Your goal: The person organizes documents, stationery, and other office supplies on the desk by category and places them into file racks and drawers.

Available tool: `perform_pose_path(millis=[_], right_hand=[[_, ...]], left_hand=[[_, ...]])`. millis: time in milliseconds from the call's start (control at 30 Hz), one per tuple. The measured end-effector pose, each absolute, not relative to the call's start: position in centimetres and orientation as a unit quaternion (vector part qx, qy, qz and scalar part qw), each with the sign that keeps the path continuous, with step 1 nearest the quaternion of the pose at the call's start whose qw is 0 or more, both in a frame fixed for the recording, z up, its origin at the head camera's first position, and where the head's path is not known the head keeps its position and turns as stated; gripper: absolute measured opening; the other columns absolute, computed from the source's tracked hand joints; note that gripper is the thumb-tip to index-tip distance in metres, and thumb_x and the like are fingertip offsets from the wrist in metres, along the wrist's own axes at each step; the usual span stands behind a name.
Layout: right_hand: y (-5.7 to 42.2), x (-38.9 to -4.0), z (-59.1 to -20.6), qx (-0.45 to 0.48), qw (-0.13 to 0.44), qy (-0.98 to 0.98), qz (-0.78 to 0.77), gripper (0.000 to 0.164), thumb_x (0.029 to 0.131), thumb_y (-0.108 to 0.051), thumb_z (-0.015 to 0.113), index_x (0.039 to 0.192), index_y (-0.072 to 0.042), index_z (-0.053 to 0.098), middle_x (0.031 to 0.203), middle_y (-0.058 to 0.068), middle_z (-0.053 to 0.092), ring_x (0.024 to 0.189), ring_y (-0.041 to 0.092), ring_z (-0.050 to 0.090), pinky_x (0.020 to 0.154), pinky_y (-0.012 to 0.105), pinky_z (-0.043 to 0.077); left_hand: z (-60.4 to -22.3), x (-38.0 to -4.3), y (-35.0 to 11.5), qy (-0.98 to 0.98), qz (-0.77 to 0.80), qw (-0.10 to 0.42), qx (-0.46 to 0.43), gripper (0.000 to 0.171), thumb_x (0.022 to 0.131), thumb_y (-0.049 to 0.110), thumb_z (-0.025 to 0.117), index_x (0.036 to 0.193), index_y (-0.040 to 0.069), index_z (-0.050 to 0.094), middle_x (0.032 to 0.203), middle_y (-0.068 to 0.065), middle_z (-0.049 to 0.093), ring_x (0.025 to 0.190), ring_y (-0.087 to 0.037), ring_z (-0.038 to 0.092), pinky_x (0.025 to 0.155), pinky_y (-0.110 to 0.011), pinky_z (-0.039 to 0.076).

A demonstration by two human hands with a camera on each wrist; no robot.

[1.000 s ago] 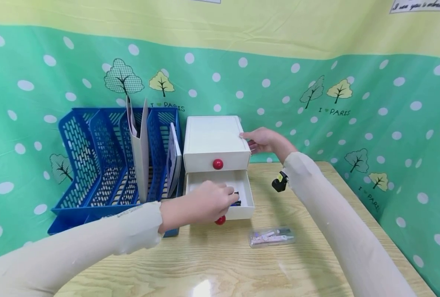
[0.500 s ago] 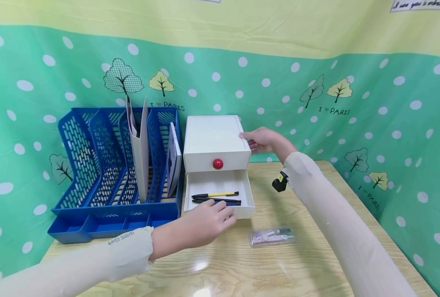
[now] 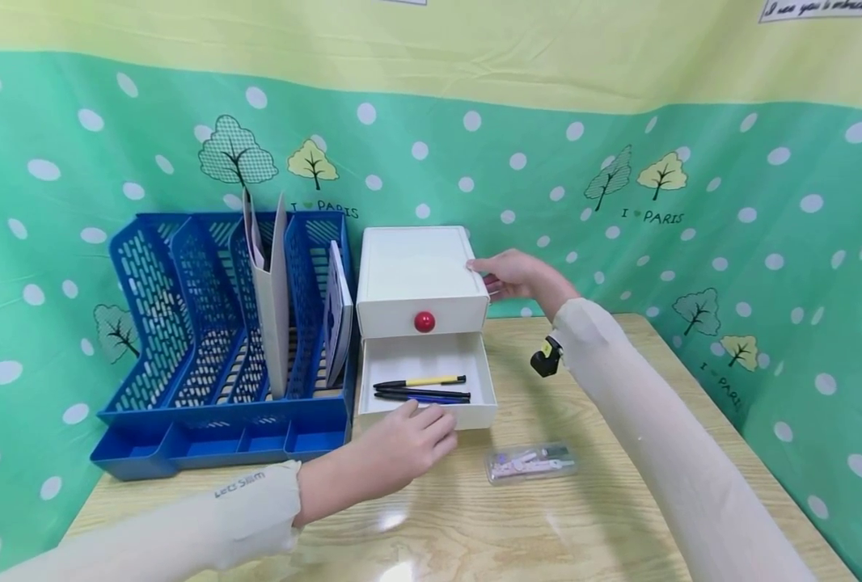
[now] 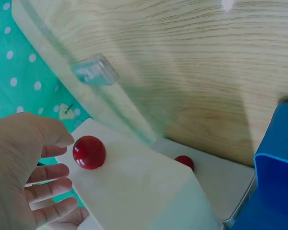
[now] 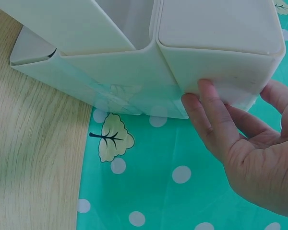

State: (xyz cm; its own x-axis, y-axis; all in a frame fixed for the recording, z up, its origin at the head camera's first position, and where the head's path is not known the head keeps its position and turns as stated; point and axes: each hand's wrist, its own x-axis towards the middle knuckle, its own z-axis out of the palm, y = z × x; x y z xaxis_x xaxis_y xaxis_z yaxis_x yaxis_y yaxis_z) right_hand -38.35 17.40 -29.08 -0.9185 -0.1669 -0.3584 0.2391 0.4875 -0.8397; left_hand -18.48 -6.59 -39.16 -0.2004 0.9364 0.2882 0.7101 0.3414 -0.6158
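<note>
Left hand having withdrawn before the drawer, loosely spread, right hand spread against cabinet above, we're judging drawer light, stiff, best held by knob.

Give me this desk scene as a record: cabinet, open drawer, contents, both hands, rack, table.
Cabinet: white drawer unit; top drawer closed
Open drawer: the drawer directly below the top one, pulled out
Contents: yellow-and-black pen and darker pens
Left hand: at the open drawer's front, thumb beside its red knob; contact unclear
Right hand: fingers touching the unit's right side
Rack: blue file rack, holding a pale folder and booklets
Table: wood-grain tabletop; clear case in front of the unit
</note>
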Motion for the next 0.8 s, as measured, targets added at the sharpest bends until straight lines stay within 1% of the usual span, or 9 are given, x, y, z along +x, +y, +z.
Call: perform_pose_path(millis=[133, 267, 500, 667, 800], right_hand=[[17.3, -38.4, -29.2, 0.017, 0.202, 0.835, -0.512, 0.052, 0.105, -0.037, 0.054, 0.139, 0.002, 0.053, 0.126, 0.016, 0.059, 0.112, 0.027, 0.062, 0.102, 0.041, 0.055], [17.2, -38.6, -29.4, 0.017, 0.201, 0.833, -0.515, 0.052, 0.105, -0.037, 0.054, 0.139, 0.003, 0.054, 0.125, 0.017, 0.059, 0.112, 0.027, 0.062, 0.102, 0.041, 0.055], [17.2, -38.6, -29.4, 0.021, 0.204, 0.832, -0.516, 0.051, 0.105, -0.036, 0.055, 0.138, 0.003, 0.054, 0.124, 0.016, 0.059, 0.11, 0.026, 0.062, 0.102, 0.041, 0.055], [17.4, -38.5, -29.2, 0.018, 0.204, 0.83, -0.519, 0.052, 0.105, -0.036, 0.054, 0.139, 0.004, 0.053, 0.124, 0.016, 0.059, 0.109, 0.025, 0.062, 0.1, 0.039, 0.056], [17.6, -38.4, -29.1, 0.017, 0.205, 0.828, -0.522, 0.053, 0.105, -0.037, 0.054, 0.14, 0.004, 0.052, 0.123, 0.016, 0.059, 0.108, 0.025, 0.062, 0.101, 0.039, 0.056]], left_hand=[[-39.6, -18.7, -6.6, -0.755, 0.18, 0.323, -0.542, 0.021, 0.088, 0.011, 0.071, 0.109, 0.017, 0.07, 0.111, 0.001, 0.065, 0.102, -0.015, 0.061, 0.079, -0.028, 0.06], [-40.1, -18.8, -6.5, -0.751, 0.185, 0.332, -0.54, 0.021, 0.085, 0.011, 0.072, 0.105, 0.018, 0.07, 0.109, 0.002, 0.065, 0.101, -0.014, 0.06, 0.074, -0.025, 0.056], [-40.8, -18.8, -6.2, -0.745, 0.214, 0.334, -0.537, 0.018, 0.091, 0.015, 0.072, 0.108, 0.019, 0.073, 0.11, 0.003, 0.066, 0.102, -0.013, 0.06, 0.074, -0.023, 0.053], [-41.2, -19.0, -5.8, -0.733, 0.229, 0.357, -0.532, 0.014, 0.092, 0.015, 0.069, 0.105, 0.021, 0.074, 0.107, 0.004, 0.067, 0.1, -0.013, 0.06, 0.073, -0.023, 0.052], [-41.3, -19.2, -5.7, -0.727, 0.229, 0.37, -0.531, 0.012, 0.092, 0.015, 0.068, 0.102, 0.021, 0.073, 0.104, 0.004, 0.066, 0.098, -0.013, 0.059, 0.071, -0.023, 0.051]])
